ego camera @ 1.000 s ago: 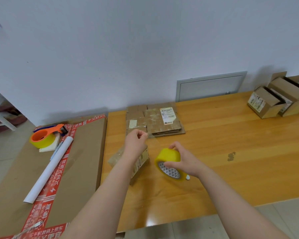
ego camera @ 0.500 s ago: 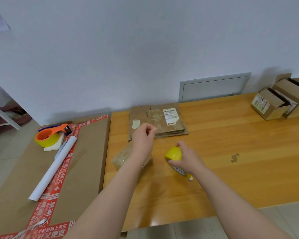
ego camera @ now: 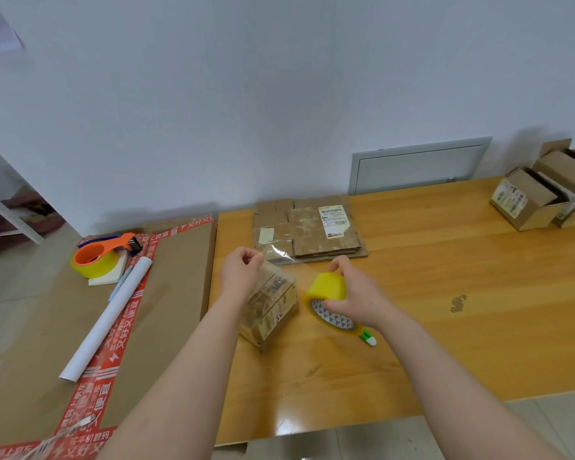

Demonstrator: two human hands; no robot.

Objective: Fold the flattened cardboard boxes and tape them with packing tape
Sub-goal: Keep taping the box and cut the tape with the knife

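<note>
A small folded cardboard box (ego camera: 273, 310) stands on the wooden table (ego camera: 445, 310), wrapped in clear tape. My left hand (ego camera: 241, 275) hovers over its far top edge and pinches the free end of a clear tape strip. My right hand (ego camera: 352, 293) grips a yellow roll of packing tape (ego camera: 327, 293) just right of the box, held tilted on its edge. A small white and green tool (ego camera: 368, 338) lies under that hand. A stack of flattened cardboard boxes (ego camera: 309, 232) lies beyond, near the wall.
Folded boxes (ego camera: 538, 197) sit at the table's far right. Left of the table lies a large flat carton with red tape (ego camera: 113, 343), carrying an orange tape dispenser (ego camera: 102, 255), a white paper roll (ego camera: 107, 320) and a pen (ego camera: 120, 283).
The roll in my right hand has turned and lifted slightly. My left hand stays above the box's far edge with the tape end.
</note>
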